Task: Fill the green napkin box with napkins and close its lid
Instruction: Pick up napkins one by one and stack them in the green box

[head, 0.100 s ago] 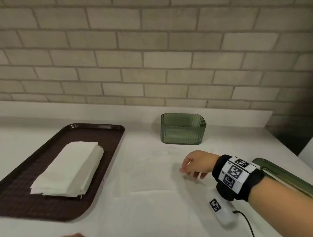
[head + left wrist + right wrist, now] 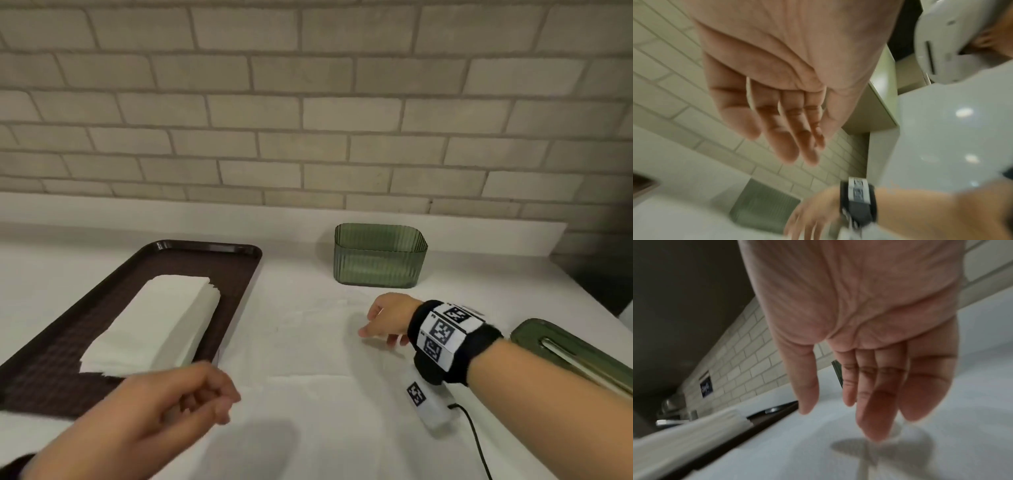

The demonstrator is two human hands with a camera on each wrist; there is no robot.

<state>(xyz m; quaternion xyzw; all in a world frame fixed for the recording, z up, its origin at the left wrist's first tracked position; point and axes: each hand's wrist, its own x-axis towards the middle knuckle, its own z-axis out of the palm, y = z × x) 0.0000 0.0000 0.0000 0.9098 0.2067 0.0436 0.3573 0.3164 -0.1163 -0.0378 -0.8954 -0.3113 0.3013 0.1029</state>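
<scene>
Left hand [image 2: 164, 407] newly in view near napkins [image 2: 154, 325], seemingly empty

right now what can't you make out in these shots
- Lid: head view, far end cut off by the right edge and forearm.
- Green napkin box: left wrist view, motion-blurred; right hand covers a corner.
- Napkin stack: right wrist view, blurred, so no count.

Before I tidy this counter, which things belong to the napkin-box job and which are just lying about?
For the job:
green box, open
napkin stack on the brown tray
green lid, lying at the right

Just lying about:
black cable
white cloth covering the counter
</scene>
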